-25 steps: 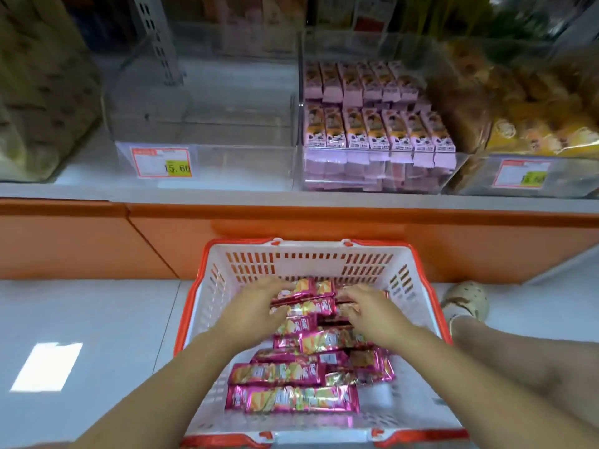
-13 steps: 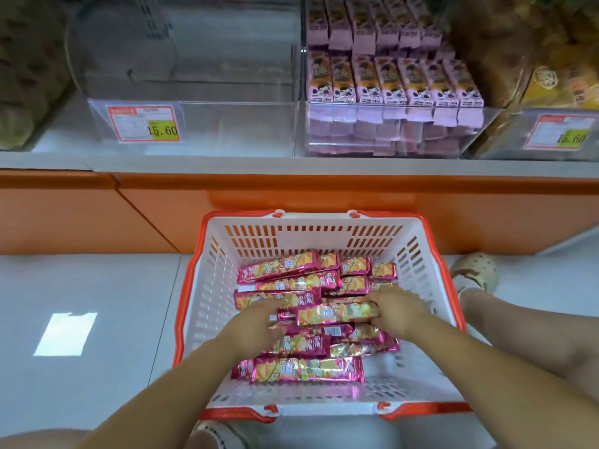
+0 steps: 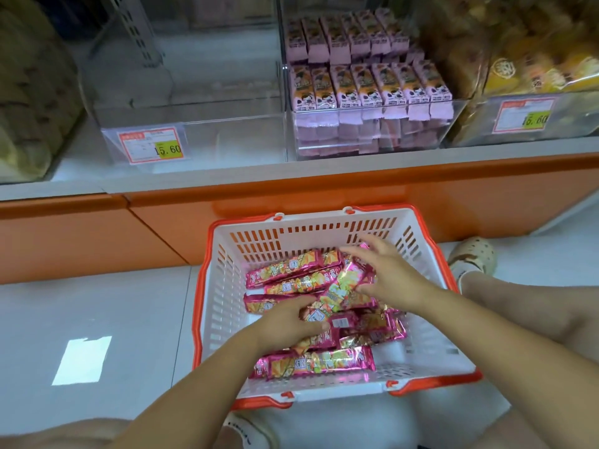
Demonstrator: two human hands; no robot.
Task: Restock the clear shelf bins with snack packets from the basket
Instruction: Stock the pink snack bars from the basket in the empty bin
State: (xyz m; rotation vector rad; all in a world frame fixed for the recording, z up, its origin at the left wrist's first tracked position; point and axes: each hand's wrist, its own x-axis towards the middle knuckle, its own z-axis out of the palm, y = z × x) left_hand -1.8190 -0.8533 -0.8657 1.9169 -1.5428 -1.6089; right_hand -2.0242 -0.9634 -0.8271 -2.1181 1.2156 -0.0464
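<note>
A white basket with an orange rim [image 3: 311, 231] sits on the floor below the shelf. Several long pink foil snack packets [image 3: 317, 364] lie loose inside it. My left hand [image 3: 285, 322] pinches the lower end of one tilted packet [image 3: 343, 286] between thumb and fingers. My right hand [image 3: 392, 277] hovers over the far right of the pile with fingers spread and blurred, its thumb by that same packet. Straight above the basket on the shelf stands an empty clear bin [image 3: 194, 108] with a 15.60 price tag [image 3: 152, 147].
Beside the empty bin, a clear bin [image 3: 372, 131] holds rows of pale pink packets; a bin of yellow bags [image 3: 534, 76] is at right. Bagged goods [image 3: 29, 92] fill the left. An orange shelf base [image 3: 97, 234] runs behind the basket. My shoe [image 3: 473, 257] rests beside it.
My left hand has taken hold of one packet's end and tilted it up. My right hand moved up from the pile toward the far right, fingers now spread.
</note>
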